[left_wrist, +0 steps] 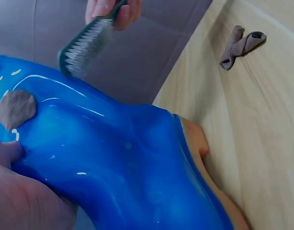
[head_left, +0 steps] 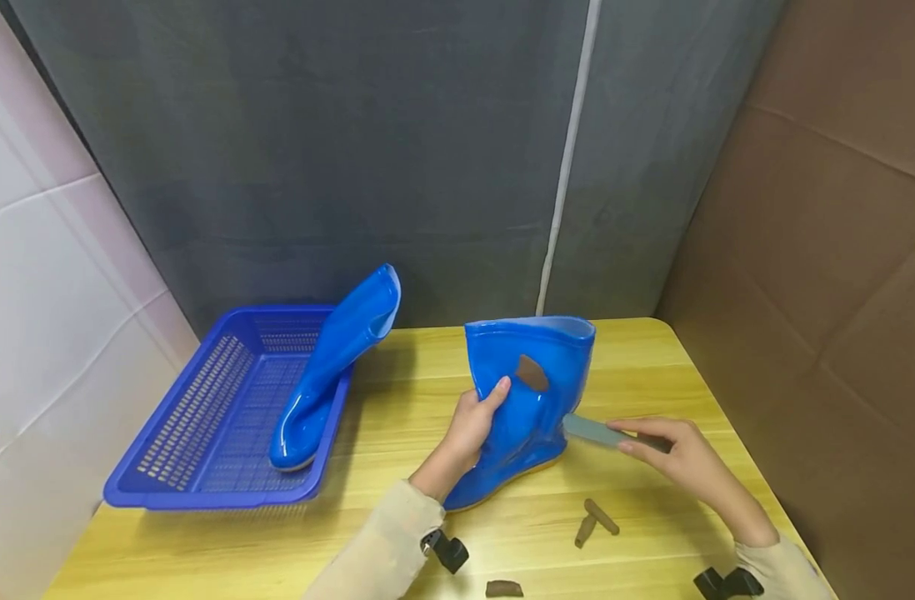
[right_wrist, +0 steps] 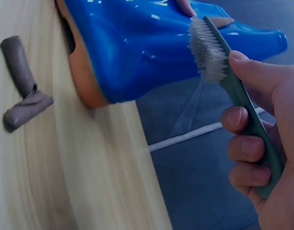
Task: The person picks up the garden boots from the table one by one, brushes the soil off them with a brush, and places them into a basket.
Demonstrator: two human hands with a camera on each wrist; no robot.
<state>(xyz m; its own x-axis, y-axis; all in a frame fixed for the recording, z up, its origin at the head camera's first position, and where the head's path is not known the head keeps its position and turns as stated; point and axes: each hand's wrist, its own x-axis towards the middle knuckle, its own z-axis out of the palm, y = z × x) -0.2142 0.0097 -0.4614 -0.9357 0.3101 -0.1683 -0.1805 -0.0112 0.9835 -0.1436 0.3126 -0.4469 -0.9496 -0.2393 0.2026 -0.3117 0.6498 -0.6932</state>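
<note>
Brush meets boot

The right hand (head_left: pixel 682 462) curls around the brush (head_left: pixel 594 431), bristles against the standing boot (head_left: pixel 528 392); the left hand (head_left: pixel 468 429) grips its other side.

The light is bright and even, with soft shadows under the basket (head_left: pixel 202 433). White glare lines shine on the boot (left_wrist: pixel 127 163). The table (right_wrist: pixel 65 182) looks streaked and blurred in the right wrist view.
</note>
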